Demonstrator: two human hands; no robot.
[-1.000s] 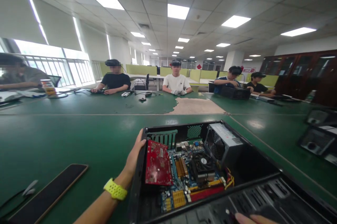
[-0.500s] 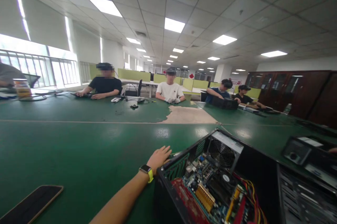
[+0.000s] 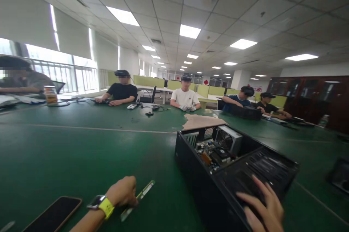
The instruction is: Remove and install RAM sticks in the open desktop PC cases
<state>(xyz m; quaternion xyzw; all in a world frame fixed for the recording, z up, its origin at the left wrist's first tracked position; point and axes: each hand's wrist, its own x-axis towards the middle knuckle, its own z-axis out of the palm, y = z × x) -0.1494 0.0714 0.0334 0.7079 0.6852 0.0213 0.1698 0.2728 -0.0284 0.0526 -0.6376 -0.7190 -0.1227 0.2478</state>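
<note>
Head view: a green desk [image 3: 68, 152] is seen, with an open computer case [image 3: 218, 174] at about 4 o'clock of the frame centre.
Left hand: the left hand [image 3: 122, 191] is closed, fingers [image 3: 130, 192] curled together on a thin green strip-like part [image 3: 139, 199] that is held low over the desk; what kind of part it is cannot be told.
Right hand: the right hand [image 3: 263, 206] is laid flat on the near top edge of the case, fingers spread apart, nothing gripped.
Case: it lies with its open side up, and a circuit board [image 3: 209, 150] and a fan-fronted power unit [image 3: 227, 139] are seen inside at its far end.
Wrist: a watch with a yellow band [image 3: 102, 204] is worn on the left.
Phone: a dark phone [image 3: 51, 214] lies at 8 o'clock, well apart from the case.
Others: several people [image 3: 185, 97] are seated at the far side, around 12 o'clock.
Step in hand: judged to be the strip being handled just left of the case while the case is steadied.
Next move: it would call for a steady case and a firm pinch on the thin strip.
</note>
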